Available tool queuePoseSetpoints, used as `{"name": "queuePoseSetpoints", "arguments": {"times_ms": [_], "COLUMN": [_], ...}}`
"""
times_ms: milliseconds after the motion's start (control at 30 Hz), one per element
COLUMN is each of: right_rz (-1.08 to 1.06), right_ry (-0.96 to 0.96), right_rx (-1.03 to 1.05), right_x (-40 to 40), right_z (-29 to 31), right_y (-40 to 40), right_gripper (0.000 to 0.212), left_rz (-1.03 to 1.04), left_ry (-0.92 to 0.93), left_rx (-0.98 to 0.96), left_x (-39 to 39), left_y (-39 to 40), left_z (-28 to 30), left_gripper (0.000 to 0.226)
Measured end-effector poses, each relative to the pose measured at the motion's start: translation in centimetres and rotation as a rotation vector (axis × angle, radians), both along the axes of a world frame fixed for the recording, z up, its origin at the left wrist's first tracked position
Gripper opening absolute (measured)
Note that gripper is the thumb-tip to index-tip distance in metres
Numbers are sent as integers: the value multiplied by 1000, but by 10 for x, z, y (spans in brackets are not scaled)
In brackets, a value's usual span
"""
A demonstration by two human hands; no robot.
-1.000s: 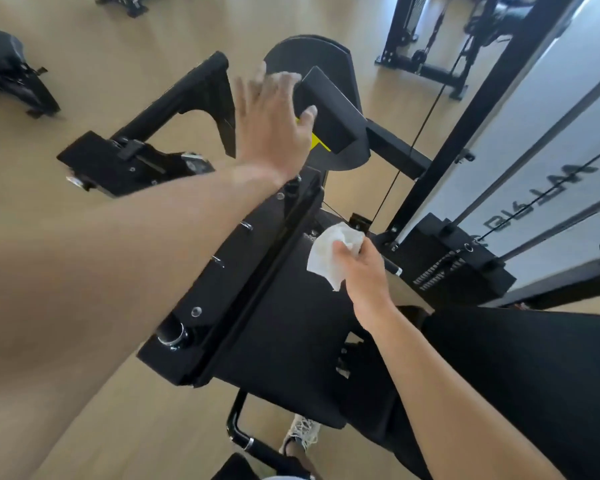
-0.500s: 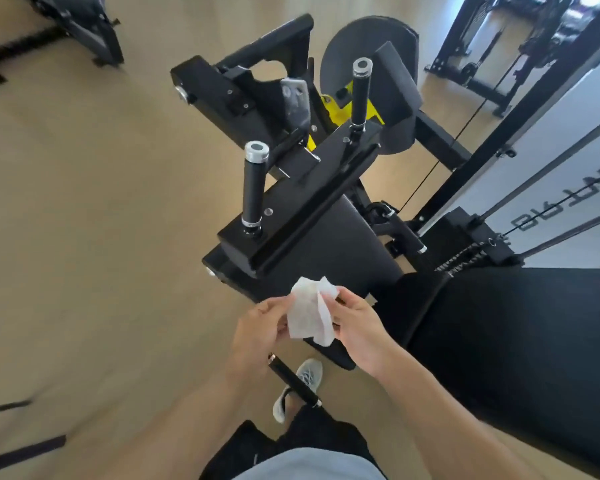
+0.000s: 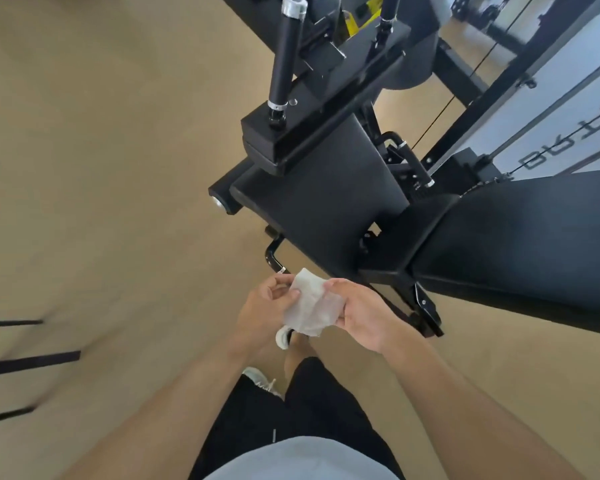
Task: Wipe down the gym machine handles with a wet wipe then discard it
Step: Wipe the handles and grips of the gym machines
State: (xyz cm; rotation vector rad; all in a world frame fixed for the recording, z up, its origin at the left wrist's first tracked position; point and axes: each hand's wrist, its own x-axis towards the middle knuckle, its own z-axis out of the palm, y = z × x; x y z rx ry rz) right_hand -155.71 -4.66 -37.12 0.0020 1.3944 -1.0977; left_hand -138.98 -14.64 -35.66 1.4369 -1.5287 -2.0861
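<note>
**Head view: wipe being readied at waist height, handles waiting beyond**

The wet wipe (image 3: pixel 310 308) is held between both hands, in front of the body and near the camera, just short of the machine's black seat pad (image 3: pixel 329 209). The left hand (image 3: pixel 265 308) is closed on the wipe's left edge with pinching fingertips; the right hand (image 3: pixel 361 311) is closed on its right edge, thumb on top. The sheet is seen crumpled and partly spread, hanging slack between them.

Farther off, the left upright handle (image 3: pixel 284 51) stands on its black bracket (image 3: pixel 274 140), chrome cap at the top. A second handle (image 3: pixel 387 12) is glimpsed to its right, cut off by the frame's upper edge. Neither is touched at this moment.

The step in hand appears to be a refold or opening of the wipe. It would be done well if a clean, damp face were turned outward and the sheet flattened into a pad broad enough to be wrapped round a grip. The wipe should then be carried to the handle, closed fully around it, and drawn along the whole grip with a twist, cap included. A loose corner should be tucked in, lest it snag on the bracket. No bin is shown, so a place for discarding cannot be judged.
</note>
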Motion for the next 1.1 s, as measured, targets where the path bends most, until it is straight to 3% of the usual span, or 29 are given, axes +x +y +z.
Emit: {"name": "queuePoseSetpoints", "arguments": {"times_ms": [133, 233, 367, 467, 533, 600, 767, 900, 967, 1100], "right_rz": [101, 144, 129, -18, -53, -14, 345, 225, 251, 674], "right_ry": [-81, -41, 135, 411, 597, 665, 584, 691, 661, 814], "right_rx": [-56, 53, 208, 247, 261, 232, 89, 29, 43, 93], "right_x": [-3, -4, -9, -19, -26, -28, 1, 17, 12, 17], "right_z": [-12, -24, -56, -90, -112, -136, -191, -223, -239, -259], "right_y": [18, 19, 8, -9, -21, -36, -59, -62, -74, -107], "right_gripper": [63, 53, 19, 10, 11, 13, 26, 19, 38, 36], "left_rz": [-108, -170, -94, -134, -232, -339, -842, -1108, -1204, -1341], "left_ry": [-6, -69, -264, -402, -449, -496, -684, -848, -906, -992], "left_rx": [25, 18, -69, -111, -155, -258, -722, -852, -895, -999], "left_x": [3, 0, -9, -13, -17, -21, -29, -38, -44, -52], "left_y": [9, 8, -1, -11, -17, -23, -55, -78, -85, -97], "left_z": [-18, -38, -76, -115, -136, -153, -187, -203, -207, -214], "left_gripper": [16, 11, 16, 35, 47, 55, 82, 87, 88, 84]}}
